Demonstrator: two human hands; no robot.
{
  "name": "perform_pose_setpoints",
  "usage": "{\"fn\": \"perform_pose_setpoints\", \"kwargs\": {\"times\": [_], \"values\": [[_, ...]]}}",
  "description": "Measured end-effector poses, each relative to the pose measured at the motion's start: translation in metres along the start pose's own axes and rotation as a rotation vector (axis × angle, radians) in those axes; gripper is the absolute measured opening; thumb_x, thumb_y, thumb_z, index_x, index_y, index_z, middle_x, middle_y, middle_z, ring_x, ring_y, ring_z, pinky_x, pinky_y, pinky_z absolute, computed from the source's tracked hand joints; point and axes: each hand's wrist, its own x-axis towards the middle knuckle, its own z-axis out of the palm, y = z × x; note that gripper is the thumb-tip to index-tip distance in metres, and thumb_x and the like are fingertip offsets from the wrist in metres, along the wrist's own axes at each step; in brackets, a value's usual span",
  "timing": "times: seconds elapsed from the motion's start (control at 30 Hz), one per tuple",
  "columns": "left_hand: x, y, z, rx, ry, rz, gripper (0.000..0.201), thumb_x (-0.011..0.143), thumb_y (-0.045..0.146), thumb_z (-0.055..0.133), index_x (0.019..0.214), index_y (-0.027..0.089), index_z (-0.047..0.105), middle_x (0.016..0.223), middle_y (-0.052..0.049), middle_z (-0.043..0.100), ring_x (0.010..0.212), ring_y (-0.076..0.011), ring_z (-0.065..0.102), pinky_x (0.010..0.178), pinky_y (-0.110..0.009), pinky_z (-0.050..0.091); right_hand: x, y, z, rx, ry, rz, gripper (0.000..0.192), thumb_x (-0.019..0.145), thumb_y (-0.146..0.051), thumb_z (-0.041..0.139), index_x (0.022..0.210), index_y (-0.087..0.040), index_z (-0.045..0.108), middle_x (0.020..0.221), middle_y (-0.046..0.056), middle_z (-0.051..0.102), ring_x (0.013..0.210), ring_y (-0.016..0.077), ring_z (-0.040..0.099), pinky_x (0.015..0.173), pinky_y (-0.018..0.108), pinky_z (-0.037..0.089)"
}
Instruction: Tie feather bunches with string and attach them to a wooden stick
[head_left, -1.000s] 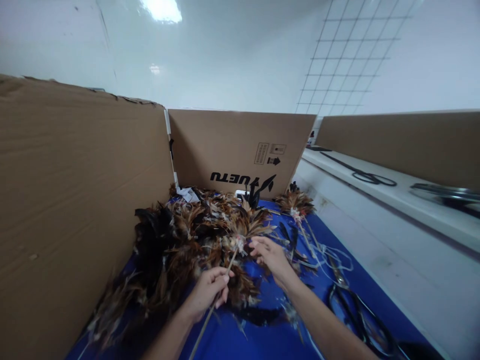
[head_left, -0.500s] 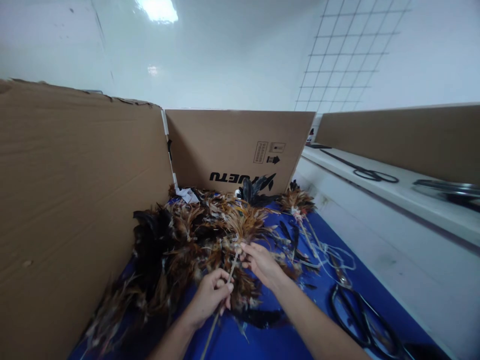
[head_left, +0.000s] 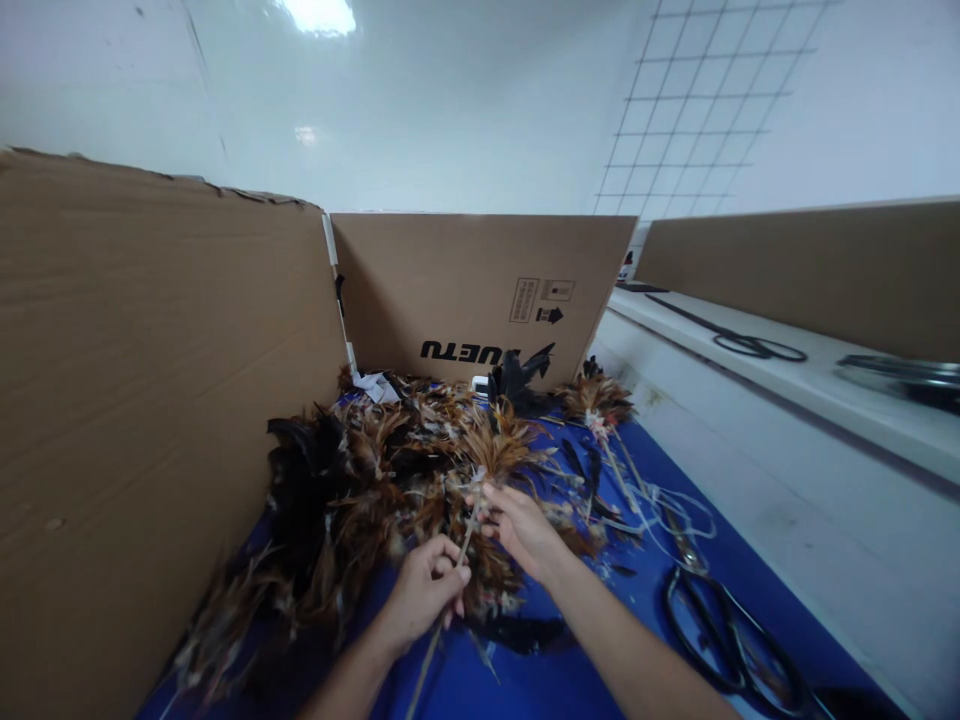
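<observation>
My left hand [head_left: 431,590] is closed round a thin stick [head_left: 425,668] that slants up and away from me. At its far end brown feathers [head_left: 499,440], with dark plumes [head_left: 520,382] beyond them, form what looks like a feather duster. My right hand [head_left: 517,525] pinches the stick just below the pale binding at the base of the feathers. Loose brown and black feathers [head_left: 360,520] lie heaped beneath and left of both hands.
Large black-handled scissors [head_left: 724,640] lie at the right on the blue surface [head_left: 675,470]. Near them are pale cord [head_left: 694,510] and another feather bunch on sticks [head_left: 600,400]. Cardboard walls [head_left: 450,270] stand behind and at left. More scissors [head_left: 757,346] rest on a white ledge [head_left: 840,390].
The dark plumes at the duster's far end have swung slightly right, uncovering more of a small white object behind. Both hands keep their grip in nearly the same place.
</observation>
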Motion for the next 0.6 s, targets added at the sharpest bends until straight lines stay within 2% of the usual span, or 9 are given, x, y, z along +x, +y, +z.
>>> {"fn": "perform_pose_setpoints", "kwargs": {"times": [0.17, 0.3, 0.47, 0.6], "values": [[-0.002, 0.006, 0.001, -0.029, -0.037, 0.000, 0.029, 0.078, 0.041, 0.055, 0.086, 0.014, 0.050, 0.050, 0.003, 0.056, 0.033, -0.0046, 0.041, 0.035, -0.015, 0.032, 0.004, 0.001, -0.002, -0.012, -0.001, -0.038, 0.020, 0.070, -0.029, 0.071, 0.077, -0.013, 0.061, 0.075, 0.005, 0.067, 0.056, 0.0083, 0.053, 0.047, 0.018, 0.039], [-0.003, 0.007, 0.000, -0.086, -0.097, -0.014, 0.036, 0.080, 0.047, 0.050, 0.092, 0.013, 0.051, 0.053, 0.001, 0.058, 0.033, -0.0045, 0.043, 0.032, -0.013, 0.025, 0.007, -0.011, -0.007, 0.008, 0.015, -0.069, 0.018, 0.070, -0.027, 0.071, 0.078, -0.013, 0.063, 0.077, 0.006, 0.067, 0.055, 0.0080, 0.053, 0.046, 0.018, 0.041], [-0.002, 0.007, -0.001, -0.213, -0.053, -0.051, 0.044, 0.084, 0.052, 0.038, 0.101, 0.013, 0.050, 0.053, 0.001, 0.057, 0.034, -0.0055, 0.044, 0.031, -0.014, 0.020, 0.019, -0.057, -0.029, 0.067, 0.135, -0.197, 0.014, 0.069, -0.024, 0.071, 0.077, -0.015, 0.064, 0.076, 0.003, 0.067, 0.052, 0.0073, 0.052, 0.045, 0.018, 0.044], [-0.001, 0.008, -0.001, -0.224, -0.010, -0.061, 0.042, 0.083, 0.051, 0.042, 0.100, 0.013, 0.050, 0.053, 0.002, 0.055, 0.033, -0.0045, 0.041, 0.030, -0.014, 0.018, 0.042, -0.098, -0.054, 0.090, 0.231, -0.286, 0.006, 0.075, -0.020, 0.063, 0.077, -0.015, 0.062, 0.074, 0.002, 0.066, 0.052, 0.0077, 0.054, 0.043, 0.017, 0.044]]}}
